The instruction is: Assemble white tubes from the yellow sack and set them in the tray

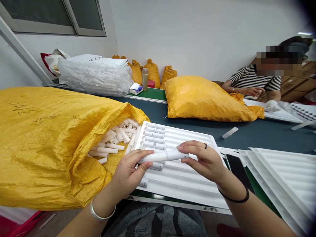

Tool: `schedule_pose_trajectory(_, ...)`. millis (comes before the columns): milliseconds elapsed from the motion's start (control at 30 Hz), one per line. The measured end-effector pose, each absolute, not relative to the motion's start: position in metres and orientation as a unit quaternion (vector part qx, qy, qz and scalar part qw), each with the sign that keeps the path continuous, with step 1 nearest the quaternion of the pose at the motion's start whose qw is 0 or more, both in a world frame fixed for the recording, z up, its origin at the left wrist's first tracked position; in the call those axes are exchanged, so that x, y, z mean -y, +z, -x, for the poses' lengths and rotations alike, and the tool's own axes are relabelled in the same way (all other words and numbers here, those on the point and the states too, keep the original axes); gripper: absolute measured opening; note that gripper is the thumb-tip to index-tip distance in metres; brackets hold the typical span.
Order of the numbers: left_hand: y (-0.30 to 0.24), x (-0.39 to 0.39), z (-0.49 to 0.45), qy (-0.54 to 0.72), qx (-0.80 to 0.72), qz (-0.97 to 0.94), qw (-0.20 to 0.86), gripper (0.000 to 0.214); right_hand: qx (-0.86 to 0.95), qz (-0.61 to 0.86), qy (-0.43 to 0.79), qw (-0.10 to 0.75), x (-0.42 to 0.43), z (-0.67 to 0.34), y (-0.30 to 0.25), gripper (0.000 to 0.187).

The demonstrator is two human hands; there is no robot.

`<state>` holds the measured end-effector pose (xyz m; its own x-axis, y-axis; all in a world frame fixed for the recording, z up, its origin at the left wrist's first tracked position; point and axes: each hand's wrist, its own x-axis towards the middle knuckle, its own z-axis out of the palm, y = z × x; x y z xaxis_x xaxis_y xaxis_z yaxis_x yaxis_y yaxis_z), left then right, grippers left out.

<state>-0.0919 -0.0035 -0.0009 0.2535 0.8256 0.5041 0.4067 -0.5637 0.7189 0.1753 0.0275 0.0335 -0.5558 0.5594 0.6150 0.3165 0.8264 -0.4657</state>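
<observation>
One tube (153, 158) is held endwise between left hand (130, 169) and right hand (208, 160) over the tray (191, 186), printed pieces (154, 134) already laid along its 8-to-10 o'clock side, loose pieces (108, 150) remaining in the sack (46, 128) at 9 o'clock.

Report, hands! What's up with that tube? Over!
Left hand, right hand pinching white tube, one per end. Tube above white tray. Yellow sack left, not blocking hands.

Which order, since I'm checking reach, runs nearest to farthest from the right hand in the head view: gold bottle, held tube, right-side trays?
1. Held tube: touching the right hand.
2. Right-side trays: to its right.
3. Gold bottle: far back, left.
</observation>
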Motion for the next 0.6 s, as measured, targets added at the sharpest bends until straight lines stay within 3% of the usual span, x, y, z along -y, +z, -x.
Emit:
schedule_pose_trajectory(267, -0.003, 0.003, 0.081, 0.49, -0.346, -0.797, 0.065, 0.04, 0.816, 0.36, 0.231, 0.388, -0.023, -0.168, 0.023, 0.023)
schedule_pose_trajectory(500, -0.005, 0.006, 0.068, 0.485, -0.322, -0.813, 0.034, 0.044, 0.812, 0.361, 0.267, 0.372, -0.012, -0.161, 0.024, 0.022)
schedule_pose_trajectory(600, -0.014, 0.004, 0.061, 0.447, -0.317, -0.834, 0.06, 0.046, 0.849, 0.345, 0.243, 0.318, -0.011, -0.154, 0.016, 0.026)
